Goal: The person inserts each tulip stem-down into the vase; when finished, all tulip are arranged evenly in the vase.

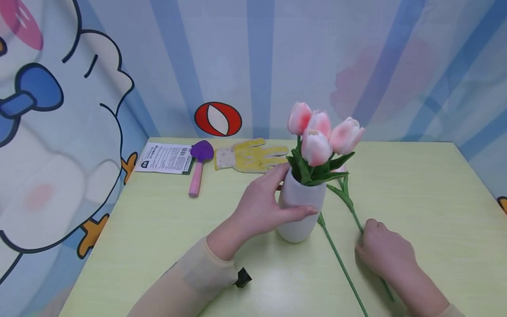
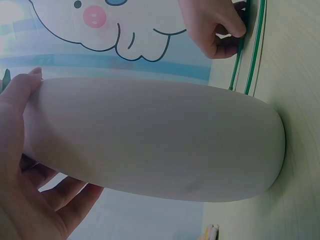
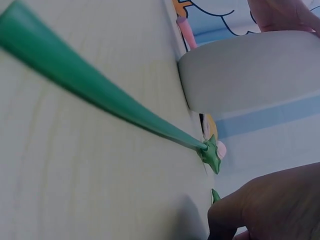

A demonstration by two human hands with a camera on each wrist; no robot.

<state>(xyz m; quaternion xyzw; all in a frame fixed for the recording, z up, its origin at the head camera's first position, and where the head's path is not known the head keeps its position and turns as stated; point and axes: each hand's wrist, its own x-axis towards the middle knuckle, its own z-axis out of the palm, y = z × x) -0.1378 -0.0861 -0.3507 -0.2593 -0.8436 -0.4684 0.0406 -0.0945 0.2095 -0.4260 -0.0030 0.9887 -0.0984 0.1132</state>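
A white vase (image 1: 299,222) stands upright on the table, holding several pink-and-white tulips (image 1: 317,147) with green leaves. My left hand (image 1: 261,204) grips the vase near its rim, thumb across the front and fingers round the far side. Two more tulips lie on the table right of the vase, their heads largely hidden behind it. My right hand (image 1: 388,248) pinches the stem of the outer tulip (image 1: 356,219); the left wrist view shows its curled fingers (image 2: 227,47) at that stem. Between this hand and the vase lies the other tulip's stem (image 1: 341,262).
Along the back of the table lie a printed packet (image 1: 166,157), a purple trowel (image 1: 202,152) with a pink handle, and a yellow-and-white glove (image 1: 253,157). A patterned cloth backdrop (image 1: 261,66) rises behind the table's far edge. A small black piece (image 1: 243,278) shows by the left sleeve.
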